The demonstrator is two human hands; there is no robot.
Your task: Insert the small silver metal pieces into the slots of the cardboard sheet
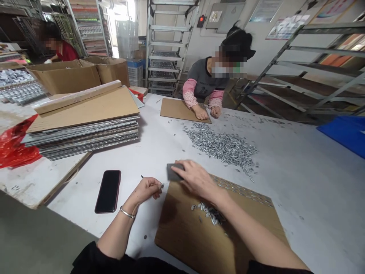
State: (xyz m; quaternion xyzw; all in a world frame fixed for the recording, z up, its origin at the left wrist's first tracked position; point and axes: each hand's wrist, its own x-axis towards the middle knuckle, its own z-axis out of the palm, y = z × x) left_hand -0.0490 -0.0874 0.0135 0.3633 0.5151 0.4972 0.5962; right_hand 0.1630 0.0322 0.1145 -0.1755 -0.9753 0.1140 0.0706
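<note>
at the near side of the white table [154, 148], a brown board [196, 243] lies partly beneath the person's right forearm [245, 220]. the right hand [196, 177] is closed on a dark grey block [174, 172], a little blurred, at the board's far left corner; whether block and board touch, i cannot tell. the left hand [149, 189], just left of the board, pinches a small metal piece [162, 185] between thumb and finger. rows of metal pieces [242, 191] line the board's far edge, and a small loose pile [212, 215] lies mid-board. beyond it, a large heap [225, 146] spreads near a co-worker's hands [201, 113]. a black phone [107, 191] lies to the left.
</note>
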